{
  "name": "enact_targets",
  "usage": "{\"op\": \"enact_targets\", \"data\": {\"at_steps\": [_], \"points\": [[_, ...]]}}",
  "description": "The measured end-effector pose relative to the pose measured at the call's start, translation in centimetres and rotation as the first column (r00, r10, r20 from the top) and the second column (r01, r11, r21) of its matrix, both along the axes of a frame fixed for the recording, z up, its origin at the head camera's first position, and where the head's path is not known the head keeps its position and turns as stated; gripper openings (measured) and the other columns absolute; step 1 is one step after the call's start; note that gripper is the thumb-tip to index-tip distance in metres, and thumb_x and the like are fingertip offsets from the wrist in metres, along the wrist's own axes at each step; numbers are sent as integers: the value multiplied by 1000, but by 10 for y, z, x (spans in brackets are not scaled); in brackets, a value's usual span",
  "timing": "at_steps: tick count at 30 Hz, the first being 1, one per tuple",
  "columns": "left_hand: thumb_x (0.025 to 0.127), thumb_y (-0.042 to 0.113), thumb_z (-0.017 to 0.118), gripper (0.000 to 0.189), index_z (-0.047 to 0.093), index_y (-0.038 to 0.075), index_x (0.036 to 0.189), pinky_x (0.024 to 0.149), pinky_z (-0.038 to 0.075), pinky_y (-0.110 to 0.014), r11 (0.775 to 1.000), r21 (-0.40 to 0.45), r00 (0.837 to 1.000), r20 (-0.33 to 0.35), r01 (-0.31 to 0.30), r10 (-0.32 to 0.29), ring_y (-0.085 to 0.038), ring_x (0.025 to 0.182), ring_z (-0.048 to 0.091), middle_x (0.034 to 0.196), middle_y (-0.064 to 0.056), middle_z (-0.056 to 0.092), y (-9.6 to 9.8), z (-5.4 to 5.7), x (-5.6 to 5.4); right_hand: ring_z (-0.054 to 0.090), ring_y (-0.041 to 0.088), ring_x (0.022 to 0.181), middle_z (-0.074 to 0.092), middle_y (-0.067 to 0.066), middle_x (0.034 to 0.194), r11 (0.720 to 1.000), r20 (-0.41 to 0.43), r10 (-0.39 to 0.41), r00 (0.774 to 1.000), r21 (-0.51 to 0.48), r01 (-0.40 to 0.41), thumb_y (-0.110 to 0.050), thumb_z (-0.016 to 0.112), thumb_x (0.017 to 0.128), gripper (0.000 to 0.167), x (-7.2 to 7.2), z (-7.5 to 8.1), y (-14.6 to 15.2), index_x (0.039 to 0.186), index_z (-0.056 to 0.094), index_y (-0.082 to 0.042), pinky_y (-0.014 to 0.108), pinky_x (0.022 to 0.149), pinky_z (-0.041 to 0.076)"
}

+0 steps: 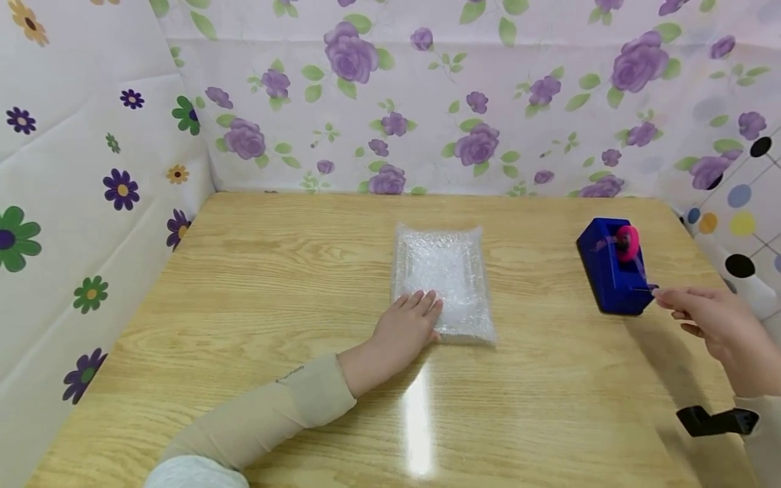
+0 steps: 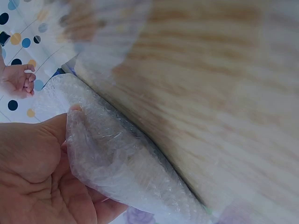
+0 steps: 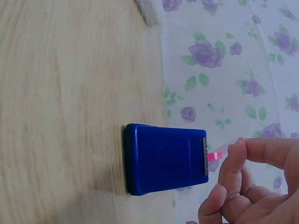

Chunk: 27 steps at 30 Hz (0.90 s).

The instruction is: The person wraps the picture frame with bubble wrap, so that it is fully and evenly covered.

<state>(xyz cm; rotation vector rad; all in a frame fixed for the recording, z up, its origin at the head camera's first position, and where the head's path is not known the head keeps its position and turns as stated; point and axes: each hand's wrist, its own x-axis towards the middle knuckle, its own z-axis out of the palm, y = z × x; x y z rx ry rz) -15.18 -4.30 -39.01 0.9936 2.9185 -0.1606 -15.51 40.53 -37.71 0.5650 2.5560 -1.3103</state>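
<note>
A flat package in clear bubble wrap [image 1: 451, 271] lies mid-table; something rectangular shows faintly inside. Across its near left corner rests my left hand [image 1: 405, 332], fingers extended on top. The left wrist view shows the thumb against the edge of the bubble wrap [image 2: 121, 149]. At the right stands a blue tape dispenser [image 1: 610, 271] with a pink roll [image 1: 627, 244]. Beside its toothed cutter [image 3: 204, 156], my right hand [image 1: 720, 325] pinches the end of the clear, pinkish tape [image 3: 225, 148] between thumb and index finger.
The wooden table [image 1: 274, 285] carries the package and the dispenser. Flowered cloth [image 1: 427, 102] hangs behind the table and along the left, and a dotted cloth [image 1: 741, 224] is on the right. A black strap [image 1: 716, 421] is at the right wrist.
</note>
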Motion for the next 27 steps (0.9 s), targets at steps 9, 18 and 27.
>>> {"op": "enact_targets", "data": {"at_steps": [9,18,27], "points": [[96,43,47,56,45,11,142,112,35,-37,1000,-1,1000,-26,8,-8,-22,136,40,148,-6,42,1,0,-1,52,5,74,61,-29,83,998,-65,16,998,-52,-19,-53,55,90,25,-4,-63,58,100,70,-37,28,62,44],[95,41,49,55,47,10,141,111,36,-37,1000,16,999,-38,14,-13,-23,135,42,146,-7,44,3,-2,-3,52,3,72,60,-32,81,996,-85,-12,996,-90,5,-42,52,95,17,19,-39,28,87,66,-46,24,61,44],[95,42,49,56,47,10,141,111,37,-38,1000,20,999,-41,15,-14,-24,135,42,147,-7,43,2,-4,-3,54,4,73,63,-23,83,980,-114,-54,992,-196,31,-42,58,92,19,20,-75,56,102,71,-34,23,62,47]]}}
